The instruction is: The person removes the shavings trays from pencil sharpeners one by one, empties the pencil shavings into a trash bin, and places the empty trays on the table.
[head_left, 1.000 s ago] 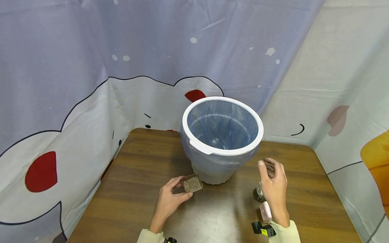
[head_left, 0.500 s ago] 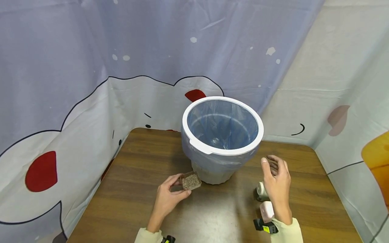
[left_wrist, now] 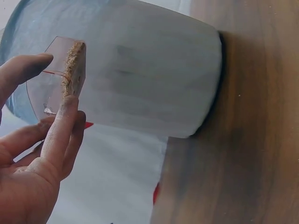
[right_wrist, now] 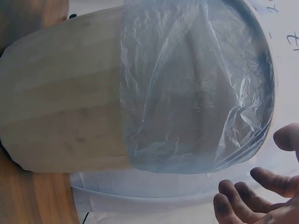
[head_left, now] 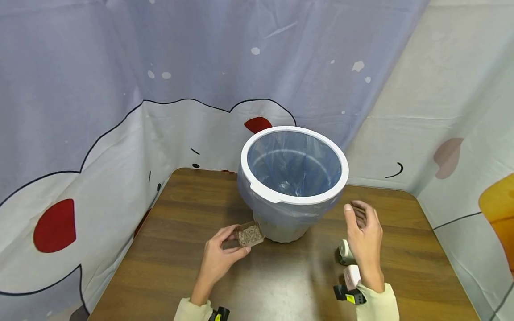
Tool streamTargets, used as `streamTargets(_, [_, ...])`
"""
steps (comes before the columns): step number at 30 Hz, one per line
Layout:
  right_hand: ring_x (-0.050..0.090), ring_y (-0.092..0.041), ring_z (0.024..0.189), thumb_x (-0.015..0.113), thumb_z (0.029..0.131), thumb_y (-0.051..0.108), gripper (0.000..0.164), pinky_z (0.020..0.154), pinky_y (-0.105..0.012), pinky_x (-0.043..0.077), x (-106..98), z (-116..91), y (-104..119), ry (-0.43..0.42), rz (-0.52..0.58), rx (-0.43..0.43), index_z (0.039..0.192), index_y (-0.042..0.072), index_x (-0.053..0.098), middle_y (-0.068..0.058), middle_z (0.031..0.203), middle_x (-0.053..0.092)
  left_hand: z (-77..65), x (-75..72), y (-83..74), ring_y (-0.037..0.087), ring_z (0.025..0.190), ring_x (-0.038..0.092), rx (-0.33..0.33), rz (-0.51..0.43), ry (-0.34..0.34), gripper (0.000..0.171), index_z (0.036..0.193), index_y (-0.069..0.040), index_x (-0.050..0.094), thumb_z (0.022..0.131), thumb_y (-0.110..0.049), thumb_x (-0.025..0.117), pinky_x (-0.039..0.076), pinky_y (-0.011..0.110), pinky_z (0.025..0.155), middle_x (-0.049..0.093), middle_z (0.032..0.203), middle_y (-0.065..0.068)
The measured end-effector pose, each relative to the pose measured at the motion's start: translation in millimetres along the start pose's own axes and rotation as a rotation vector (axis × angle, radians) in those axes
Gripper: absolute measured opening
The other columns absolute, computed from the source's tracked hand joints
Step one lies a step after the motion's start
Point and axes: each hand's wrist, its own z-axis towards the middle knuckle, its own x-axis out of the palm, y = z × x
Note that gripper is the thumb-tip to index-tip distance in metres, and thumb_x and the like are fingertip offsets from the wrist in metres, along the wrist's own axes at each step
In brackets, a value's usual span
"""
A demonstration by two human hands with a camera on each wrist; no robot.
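Observation:
My left hand (head_left: 218, 256) holds a small clear square box (head_left: 261, 240) between thumb and fingers, its open top tilted toward the head camera. Brown granular material (head_left: 249, 234) lies inside; the left wrist view shows it as a thin layer (left_wrist: 72, 65) along the box's bottom. Just beyond the box stands a white bin (head_left: 281, 227) with a bluish plastic liner (head_left: 295, 167) under its white rim. To the right of the bin, my right hand (head_left: 364, 240) hovers with loosely curled fingers and nothing in them. In the right wrist view, dark smudges mark its fingertips (right_wrist: 223, 205).
Near my right wrist, a green-and-white small object (head_left: 344, 252) and a pale pink one (head_left: 352, 276) sit on the wooden table (head_left: 192, 200), both partly hidden by that hand and arm. A printed curtain (head_left: 192, 53) hangs behind the table and along both sides.
My left hand has moved slightly left and farther from me with the box. My right hand has shifted a little to the right and away, still holding nothing. The bin stays put.

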Motion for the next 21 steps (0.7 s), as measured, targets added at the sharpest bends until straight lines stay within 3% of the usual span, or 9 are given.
streamTargets(13, [0.053,-0.014,0.087,0.054,0.081,0.023,0.028,0.071,-0.017,0.043,6,9,-23,0.023,0.075,-0.055,0.103,0.007,0.056,0.001,0.098,0.052,5.4,-4.3,-16.7,0.033,0.092,0.049,0.008,0.03,0.003,0.055,0.113,0.003,0.048,0.063,-0.005,0.071,0.047,0.031,0.065,0.047,0.108,0.017])
streamTargets(21, [0.052,-0.012,0.086,0.052,0.082,0.026,0.028,0.072,-0.019,0.042,9,12,-24,0.011,0.063,-0.083,0.104,0.009,0.056,0.004,0.096,0.053,9.1,-5.9,-23.7,0.033,0.092,0.048,0.025,0.016,0.01,0.056,0.114,0.004,0.047,0.064,-0.004,0.07,0.047,0.031,0.065,0.047,0.107,0.018])
